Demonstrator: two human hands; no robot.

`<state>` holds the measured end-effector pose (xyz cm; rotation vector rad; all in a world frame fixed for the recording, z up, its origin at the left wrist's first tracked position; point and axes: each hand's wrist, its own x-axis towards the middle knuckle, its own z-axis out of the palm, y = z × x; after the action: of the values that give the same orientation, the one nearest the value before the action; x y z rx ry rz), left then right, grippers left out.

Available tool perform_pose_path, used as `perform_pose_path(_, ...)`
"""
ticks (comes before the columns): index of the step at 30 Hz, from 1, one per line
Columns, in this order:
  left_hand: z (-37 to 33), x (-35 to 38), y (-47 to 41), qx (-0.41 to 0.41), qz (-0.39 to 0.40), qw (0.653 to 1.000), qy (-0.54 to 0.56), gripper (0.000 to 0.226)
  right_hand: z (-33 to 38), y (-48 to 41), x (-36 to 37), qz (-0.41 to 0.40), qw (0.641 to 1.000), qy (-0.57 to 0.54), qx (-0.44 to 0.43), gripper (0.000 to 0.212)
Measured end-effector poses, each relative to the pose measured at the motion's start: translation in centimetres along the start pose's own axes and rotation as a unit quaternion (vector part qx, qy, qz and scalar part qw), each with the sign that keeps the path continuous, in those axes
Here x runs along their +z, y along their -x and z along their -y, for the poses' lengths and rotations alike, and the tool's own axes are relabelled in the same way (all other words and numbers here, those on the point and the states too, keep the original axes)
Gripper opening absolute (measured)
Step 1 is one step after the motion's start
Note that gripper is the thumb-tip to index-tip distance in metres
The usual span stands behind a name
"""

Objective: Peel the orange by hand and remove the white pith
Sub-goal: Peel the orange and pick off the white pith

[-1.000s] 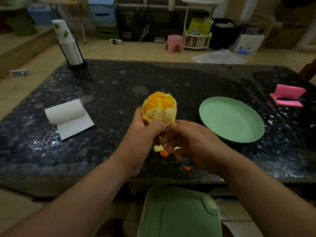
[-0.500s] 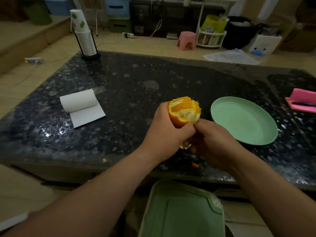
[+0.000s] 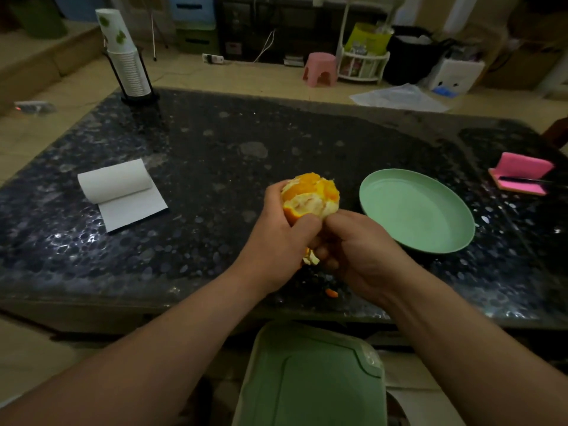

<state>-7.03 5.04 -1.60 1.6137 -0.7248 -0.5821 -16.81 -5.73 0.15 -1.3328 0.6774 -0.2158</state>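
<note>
Above the near edge of the dark speckled stone table point(image 3: 215, 167), left hand point(image 3: 276, 241) fingers wrap the half-peeled round orange point(image 3: 310, 196). Right hand point(image 3: 359, 250) at its 5 o'clock, thumb pinching pith edge, fingers curled under. Round pale-green plate point(image 3: 415, 210) at 3 o'clock.

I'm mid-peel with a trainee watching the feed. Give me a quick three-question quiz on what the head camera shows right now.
1. Which hand grips the orange from the side?
2. True or false: the orange lies on the green plate.
3. What lies on the table to the left of the hands? A, a partly unrolled paper roll; B, a second orange; C, a bowl of water.

Key:
1. The left hand. The right hand pinches at the orange's lower edge.
2. False. The orange is held above the table, left of the plate.
3. A.
</note>
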Motion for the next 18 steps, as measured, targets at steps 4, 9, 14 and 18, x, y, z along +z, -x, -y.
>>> perform_pose_path(4,0.1,0.1,-0.1,-0.016,-0.001,0.999,0.030,0.056,0.1,0.0,-0.1,-0.005,1.000,-0.025,0.010,0.024)
perform_pose_path(9,0.3,0.2,-0.3,-0.051,-0.007,0.993,0.103,0.059,-0.1,-0.4,0.0,-0.006,0.999,-0.036,0.014,0.021)
perform_pose_path(14,0.2,0.0,-0.5,-0.086,0.021,0.970,0.225,0.052,0.5,-0.2,-0.3,0.013,1.000,0.020,-0.009,0.018)
perform_pose_path(18,-0.2,-0.3,-0.3,-0.113,0.039,0.965,0.234,0.077,0.9,0.0,-0.5,0.026,0.998,0.055,-0.020,0.021)
